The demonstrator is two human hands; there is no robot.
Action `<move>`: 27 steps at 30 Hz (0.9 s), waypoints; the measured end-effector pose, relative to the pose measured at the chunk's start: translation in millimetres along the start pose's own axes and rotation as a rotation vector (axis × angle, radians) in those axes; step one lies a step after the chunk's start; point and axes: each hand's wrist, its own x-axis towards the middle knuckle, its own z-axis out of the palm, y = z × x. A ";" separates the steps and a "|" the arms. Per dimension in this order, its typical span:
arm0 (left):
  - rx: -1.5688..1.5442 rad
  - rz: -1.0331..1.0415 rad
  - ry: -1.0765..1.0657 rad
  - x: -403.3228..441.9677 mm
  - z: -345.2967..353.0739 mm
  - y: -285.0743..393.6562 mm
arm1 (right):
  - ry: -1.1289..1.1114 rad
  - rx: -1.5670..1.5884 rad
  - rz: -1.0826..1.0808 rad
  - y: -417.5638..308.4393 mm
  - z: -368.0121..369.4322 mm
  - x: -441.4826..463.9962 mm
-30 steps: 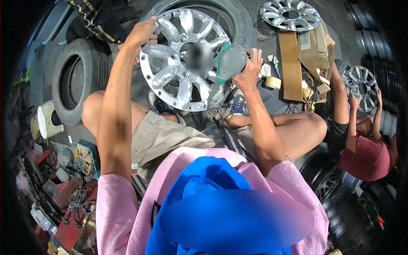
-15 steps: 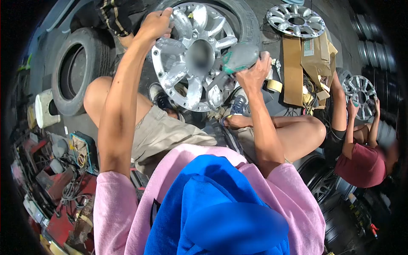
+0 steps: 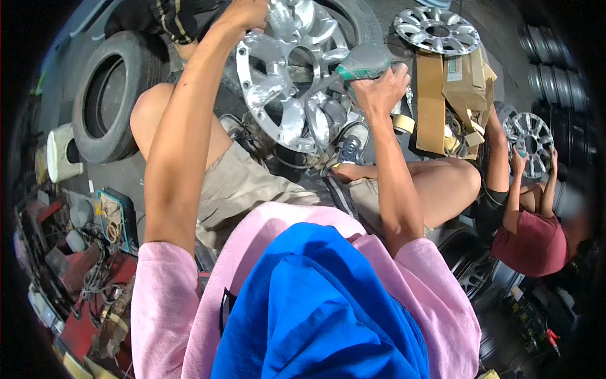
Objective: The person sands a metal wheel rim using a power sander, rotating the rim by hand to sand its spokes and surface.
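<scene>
A silver multi-spoke alloy wheel (image 3: pixel 268 98) stands tilted between my legs, its metal shiny and patchy. My left hand (image 3: pixel 248 14) is closed on the wheel's upper left edge, partly cut off by the top of the view. My right hand (image 3: pixel 385 91) is wrapped round a grey and green power tool (image 3: pixel 365 61), held at the wheel's right side. The tool's working end is not clear to me, so I cannot tell whether it touches the metal. A tire (image 3: pixel 363 22) lies behind the wheel.
To the left stands another tire (image 3: pixel 85 104) near a white container (image 3: pixel 61 151). A second silver wheel (image 3: pixel 437 30) rests by cardboard (image 3: pixel 430 104) and a tape roll (image 3: pixel 403 124). At right, a person in a red shirt (image 3: pixel 533 243) holds another wheel (image 3: pixel 534 144).
The wheel has shifted slightly right and up in view, and my left hand has gone up with it. My right hand and the power tool have moved a little up and right.
</scene>
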 end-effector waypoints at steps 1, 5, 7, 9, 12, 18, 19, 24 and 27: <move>0.035 -0.016 -0.044 9.7 -1.3 -4.9 | -0.023 -0.024 0.010 0.8 0.3 -0.6; 0.019 0.132 -0.058 41.6 -2.4 -33.7 | -0.047 0.035 0.009 0.6 0.8 -2.0; -0.011 0.125 -0.079 38.0 -5.2 -36.9 | -0.030 0.007 0.015 -2.5 -0.7 1.5; -0.214 0.012 -0.139 24.2 -8.5 -33.5 | -0.006 -0.027 0.024 0.8 -0.5 1.8; -0.153 -0.002 -0.058 -14.2 -1.0 1.2 | -0.043 0.084 -0.054 7.3 2.8 -6.1; -0.137 -0.100 -0.100 15.1 -9.1 -23.2 | -0.087 0.072 -0.019 7.7 13.2 -4.9; -0.131 -0.119 -0.087 11.3 -7.1 -18.0 | -0.074 0.076 -0.051 11.4 12.6 -2.6; -0.309 -0.252 -0.152 25.1 -10.1 -28.4 | -0.113 0.111 -0.115 9.8 14.0 -4.2; -0.375 -0.292 -0.162 26.7 -12.0 -34.2 | -0.055 0.079 -0.081 16.5 13.5 0.2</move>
